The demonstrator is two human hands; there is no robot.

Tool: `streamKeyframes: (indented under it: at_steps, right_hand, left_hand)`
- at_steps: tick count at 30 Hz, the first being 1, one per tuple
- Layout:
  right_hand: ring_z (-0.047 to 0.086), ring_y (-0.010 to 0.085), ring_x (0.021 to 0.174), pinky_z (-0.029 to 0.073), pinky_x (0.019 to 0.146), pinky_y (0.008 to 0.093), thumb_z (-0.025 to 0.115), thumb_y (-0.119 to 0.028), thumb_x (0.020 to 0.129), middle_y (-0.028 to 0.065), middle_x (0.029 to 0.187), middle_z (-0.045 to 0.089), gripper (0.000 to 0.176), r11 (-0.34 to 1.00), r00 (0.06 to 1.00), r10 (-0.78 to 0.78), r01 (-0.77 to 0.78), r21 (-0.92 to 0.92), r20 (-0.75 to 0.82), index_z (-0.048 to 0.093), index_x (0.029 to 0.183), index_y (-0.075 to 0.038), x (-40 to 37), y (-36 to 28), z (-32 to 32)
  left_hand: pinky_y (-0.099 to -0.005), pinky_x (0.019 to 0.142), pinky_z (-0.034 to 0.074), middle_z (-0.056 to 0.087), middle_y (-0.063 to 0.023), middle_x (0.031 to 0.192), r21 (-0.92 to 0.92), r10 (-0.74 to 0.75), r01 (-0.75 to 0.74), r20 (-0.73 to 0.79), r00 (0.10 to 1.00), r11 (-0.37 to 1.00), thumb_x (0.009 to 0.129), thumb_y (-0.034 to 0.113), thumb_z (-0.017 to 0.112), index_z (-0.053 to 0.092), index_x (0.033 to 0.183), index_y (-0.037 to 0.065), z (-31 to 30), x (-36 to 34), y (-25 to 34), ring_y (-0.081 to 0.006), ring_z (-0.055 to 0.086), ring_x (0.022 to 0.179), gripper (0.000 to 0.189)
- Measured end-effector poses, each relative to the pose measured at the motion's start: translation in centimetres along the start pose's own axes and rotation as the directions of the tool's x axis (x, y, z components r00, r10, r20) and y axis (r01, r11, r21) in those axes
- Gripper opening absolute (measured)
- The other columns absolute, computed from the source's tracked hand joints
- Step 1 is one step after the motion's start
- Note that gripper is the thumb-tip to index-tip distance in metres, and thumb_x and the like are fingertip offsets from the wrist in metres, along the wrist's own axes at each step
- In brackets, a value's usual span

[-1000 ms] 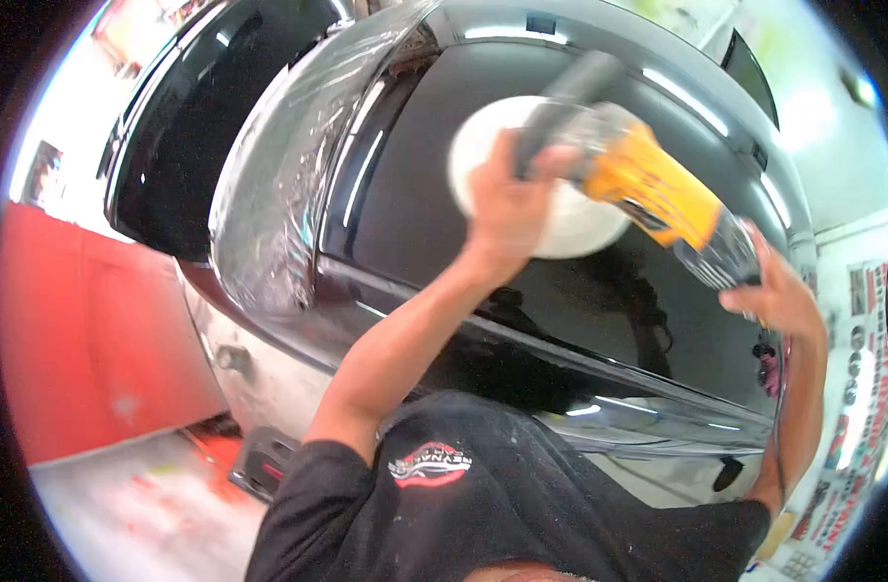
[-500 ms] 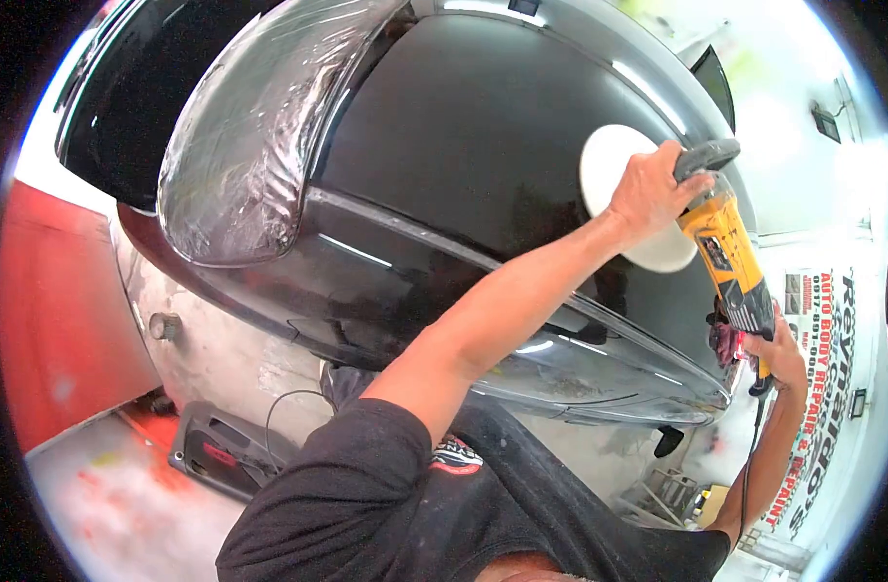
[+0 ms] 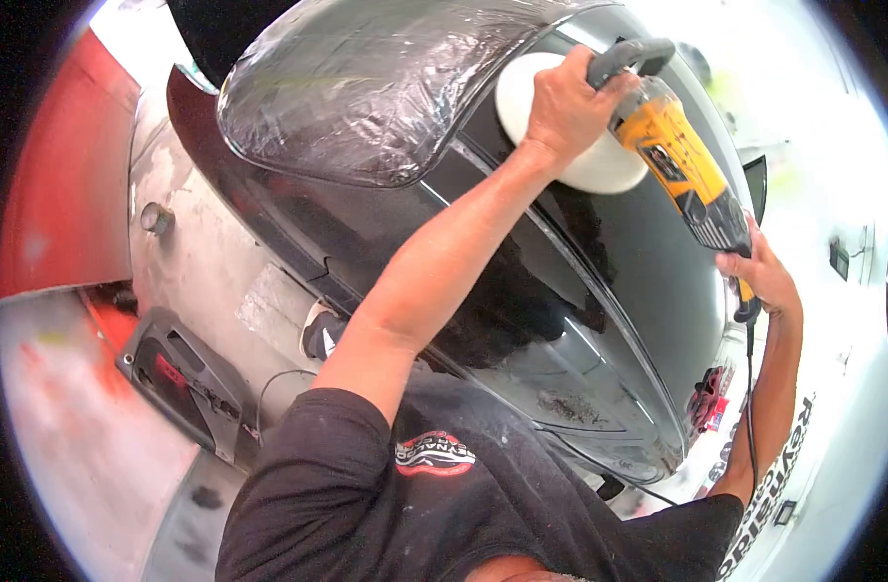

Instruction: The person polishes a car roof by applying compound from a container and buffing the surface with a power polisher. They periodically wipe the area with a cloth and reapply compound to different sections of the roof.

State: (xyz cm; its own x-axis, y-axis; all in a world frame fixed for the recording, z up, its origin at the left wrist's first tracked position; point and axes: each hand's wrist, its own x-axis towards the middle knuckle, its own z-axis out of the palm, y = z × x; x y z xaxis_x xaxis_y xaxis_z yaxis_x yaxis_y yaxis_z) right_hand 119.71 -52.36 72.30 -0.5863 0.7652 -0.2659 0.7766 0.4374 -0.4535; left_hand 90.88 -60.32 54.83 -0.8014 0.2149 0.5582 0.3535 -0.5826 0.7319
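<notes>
My left hand (image 3: 570,109) is wrapped round the black front handle of a yellow polisher (image 3: 675,150). The right hand (image 3: 766,274) grips the polisher's rear end, where a black cord hangs down. The round white pad (image 3: 604,167) lies over a glossy black car panel (image 3: 657,247), close to the edge of a window covered in clear plastic film (image 3: 337,102). Part of the pad is hidden behind my left hand and forearm. Dark, wet-looking patches (image 3: 521,310) show on the car's side below the trim strip.
A red panel (image 3: 65,165) stands at the far left. On the floor are a small can (image 3: 156,218) and a dark plastic car trim piece (image 3: 187,383). A shoe (image 3: 320,330) shows beside the car. The cord runs down past my right arm.
Both hands and the polisher have moved up and left in the view, bringing the pad next to the film-covered window. The whole view has also shifted and turned.
</notes>
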Motion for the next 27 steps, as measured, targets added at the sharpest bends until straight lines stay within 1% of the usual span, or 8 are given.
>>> streamKeyframes:
  at_steps: [9, 10, 11, 14, 18, 20, 21, 27]
  right_hand:
    - [0.056, 0.0104, 0.074, 0.047, 0.058, 0.0252, 0.088, -0.020, 0.076, 0.0030, 0.101, 0.062, 0.106, 0.997, 0.996, 0.009, -0.016, 0.073, 0.092, 0.023, 0.158, -0.003, -1.5, 1.6, 1.9]
    - [0.056, 0.0101, 0.073, 0.047, 0.058, 0.0253, 0.088, -0.019, 0.076, 0.0028, 0.102, 0.062, 0.106, 0.997, 0.998, 0.030, -0.035, 0.076, 0.061, 0.023, 0.158, -0.003, -2.9, 3.6, 1.5]
    - [0.055, 0.0099, 0.072, 0.047, 0.058, 0.0254, 0.088, -0.019, 0.076, 0.0026, 0.102, 0.062, 0.106, 0.995, 0.998, 0.053, -0.056, 0.081, 0.031, 0.024, 0.158, -0.003, -5.1, 6.4, 1.0]
    - [0.058, 0.0123, 0.081, 0.050, 0.066, 0.0268, 0.088, -0.016, 0.074, 0.0041, 0.108, 0.063, 0.106, 0.963, 0.978, 0.210, -0.205, 0.177, -0.013, 0.025, 0.158, -0.003, -12.6, 13.3, -0.3]
    - [0.053, 0.0196, 0.122, 0.049, 0.098, 0.0323, 0.089, -0.013, 0.068, 0.0093, 0.131, 0.059, 0.111, 0.900, 0.916, 0.379, -0.332, 0.282, -0.132, 0.025, 0.158, 0.001, -22.4, 21.7, -0.3]
    - [0.055, 0.0192, 0.120, 0.049, 0.097, 0.0322, 0.090, -0.017, 0.067, 0.0097, 0.132, 0.058, 0.113, 0.901, 0.900, 0.401, -0.353, 0.252, -0.170, 0.025, 0.157, 0.003, -26.0, 25.9, -0.6]
    - [0.055, 0.0191, 0.119, 0.049, 0.097, 0.0322, 0.091, -0.019, 0.066, 0.0100, 0.132, 0.058, 0.114, 0.889, 0.886, 0.429, -0.381, 0.254, -0.175, 0.025, 0.157, 0.004, -26.9, 26.8, -0.7]
    - [0.053, 0.0200, 0.122, 0.042, 0.106, 0.0321, 0.095, -0.027, 0.065, 0.0116, 0.133, 0.056, 0.119, 0.860, 0.858, 0.492, -0.452, 0.239, -0.149, 0.025, 0.156, 0.007, -26.9, 21.5, -0.3]
  left_hand:
    - [-0.0355, 0.058, 0.050, 0.066, -0.0126, 0.067, 0.044, -0.133, 0.131, 0.047, 0.990, 0.990, 0.085, 0.037, 0.082, 0.067, 0.093, -0.002, -1.8, -4.1, 2.2, -0.0179, 0.062, 0.060, 0.042]
    - [-0.0399, 0.065, 0.055, 0.069, -0.0172, 0.078, 0.107, -0.164, 0.148, 0.162, 0.973, 0.983, 0.087, 0.048, 0.077, 0.063, 0.110, 0.001, -1.0, -5.4, 2.9, -0.0336, 0.073, 0.077, 0.055]
    - [-0.0405, 0.068, 0.055, 0.069, -0.0185, 0.085, 0.017, -0.158, 0.158, 0.217, 0.963, 0.987, 0.088, 0.051, 0.075, 0.062, 0.113, 0.001, 0.3, -7.2, 3.5, -0.0346, 0.073, 0.081, 0.057]
    - [-0.0357, 0.074, 0.056, 0.073, -0.0150, 0.090, -0.140, -0.058, 0.099, 0.275, 0.960, 0.985, 0.090, 0.037, 0.078, 0.062, 0.120, 0.001, 5.8, -13.4, 5.3, -0.0228, 0.074, 0.085, 0.049]
    - [-0.0404, 0.076, 0.055, 0.069, -0.0213, 0.096, -0.082, -0.163, 0.263, 0.602, 0.782, 0.961, 0.093, 0.048, 0.069, 0.058, 0.122, 0.003, 11.6, -19.9, 8.2, -0.0374, 0.071, 0.090, 0.055]
    - [-0.0420, 0.073, 0.054, 0.066, -0.0229, 0.091, -0.143, -0.148, 0.331, 0.686, 0.713, 0.933, 0.093, 0.049, 0.068, 0.058, 0.118, 0.001, 13.8, -21.9, 9.5, -0.0388, 0.070, 0.086, 0.054]
    - [-0.0417, 0.072, 0.054, 0.066, -0.0228, 0.090, -0.185, -0.077, 0.252, 0.643, 0.762, 0.950, 0.094, 0.048, 0.068, 0.059, 0.115, 0.001, 15.1, -22.8, 9.3, -0.0384, 0.070, 0.082, 0.052]
    - [-0.0385, 0.071, 0.054, 0.069, -0.0205, 0.090, -0.171, -0.166, 0.358, 0.653, 0.739, 0.918, 0.093, 0.038, 0.072, 0.060, 0.119, 0.000, 12.2, -22.0, 10.2, -0.0322, 0.072, 0.081, 0.048]
